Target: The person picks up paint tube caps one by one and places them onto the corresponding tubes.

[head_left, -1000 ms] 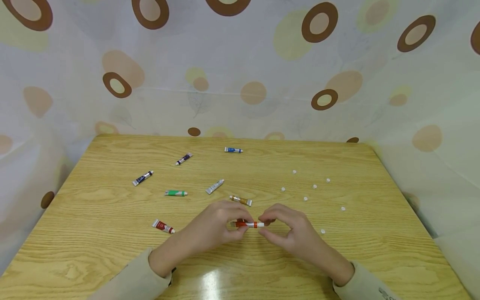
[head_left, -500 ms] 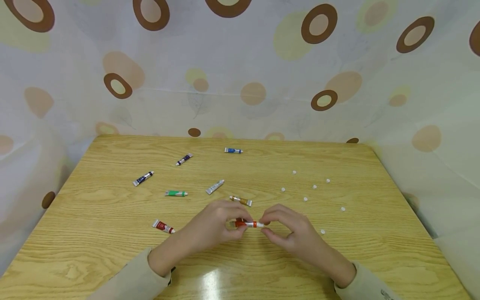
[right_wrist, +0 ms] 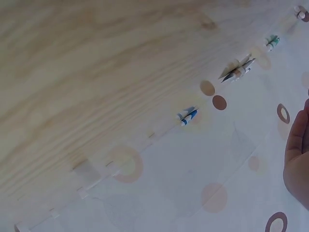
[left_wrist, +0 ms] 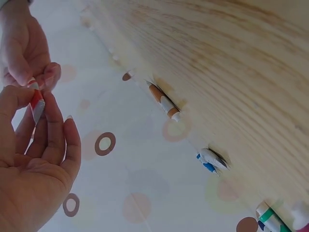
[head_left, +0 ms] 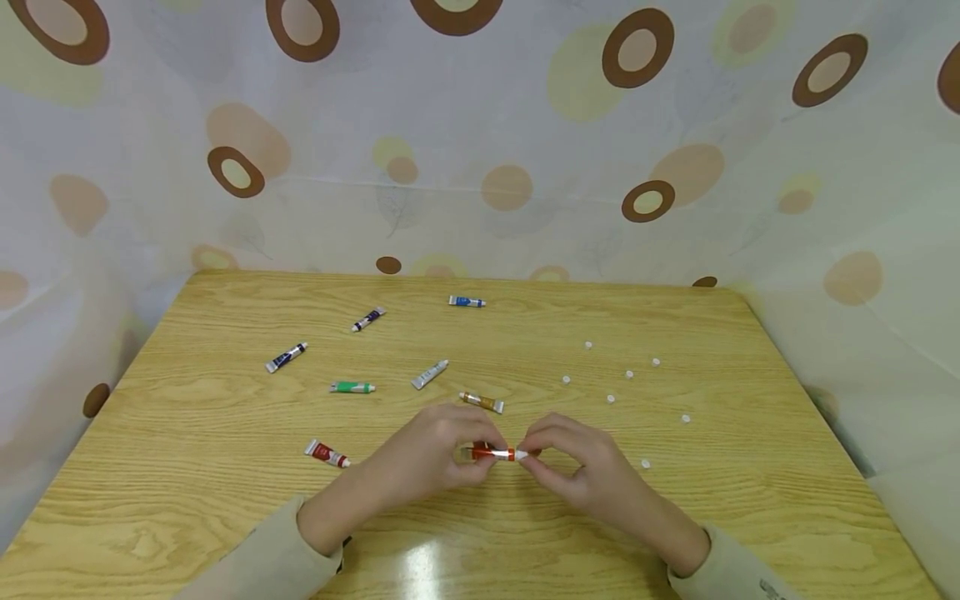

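My left hand (head_left: 431, 448) pinches a small orange-red paint tube (head_left: 495, 454) between thumb and fingers, its flat end pointing left. At the tube's other end, my right hand (head_left: 588, 462) pinches the white cap (head_left: 521, 455) with thumb and fingertips. In the left wrist view the paint tube (left_wrist: 37, 102) shows between the fingertips of both hands, partly hidden by them. The right wrist view catches only part of a hand (right_wrist: 296, 164) at its right edge. Just behind the hands lies an ochre paint tube (head_left: 482, 402).
More paint tubes lie on the wooden table (head_left: 225, 500): red (head_left: 327, 453), green (head_left: 352, 387), silver-white (head_left: 431, 374), dark blue (head_left: 287, 357), purple (head_left: 368, 319) and blue (head_left: 467, 302). Several small white caps, one near my right hand (head_left: 646, 464), are scattered at right. A patterned curtain (head_left: 480, 125) hangs behind.
My right fingertips have come onto the cap of the orange-red tube and now pinch it. Both hands and the tube have dropped very slightly toward me. The other tubes and caps stay put.
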Tool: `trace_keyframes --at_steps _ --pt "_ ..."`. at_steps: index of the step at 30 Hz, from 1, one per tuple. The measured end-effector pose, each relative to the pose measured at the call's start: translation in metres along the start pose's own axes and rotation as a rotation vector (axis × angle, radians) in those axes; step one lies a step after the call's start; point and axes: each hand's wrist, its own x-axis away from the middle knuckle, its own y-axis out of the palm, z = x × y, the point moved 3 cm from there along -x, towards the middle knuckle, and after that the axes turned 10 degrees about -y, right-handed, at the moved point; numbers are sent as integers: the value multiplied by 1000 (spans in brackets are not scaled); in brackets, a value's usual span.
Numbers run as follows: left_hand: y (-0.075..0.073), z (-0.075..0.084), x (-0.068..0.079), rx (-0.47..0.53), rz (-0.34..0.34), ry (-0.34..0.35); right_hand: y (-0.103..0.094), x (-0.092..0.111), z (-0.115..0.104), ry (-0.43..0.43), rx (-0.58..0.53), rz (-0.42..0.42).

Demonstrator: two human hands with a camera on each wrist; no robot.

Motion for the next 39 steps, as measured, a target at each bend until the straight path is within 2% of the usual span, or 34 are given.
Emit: trace_keyframes --at_steps 11,23,32,39 --pt "0 -1 2 -21 -5 -36 -1 2 2 75 56 -50" --pt "1 -3 2 14 -20 -40 -1 -1 -3 -61 86 -17" --pt "2 -4 1 46 -39 -37 1 0 -3 -64 84 -4" --pt "2 -3 2 53 -47 -47 2 2 -2 4 59 -39"
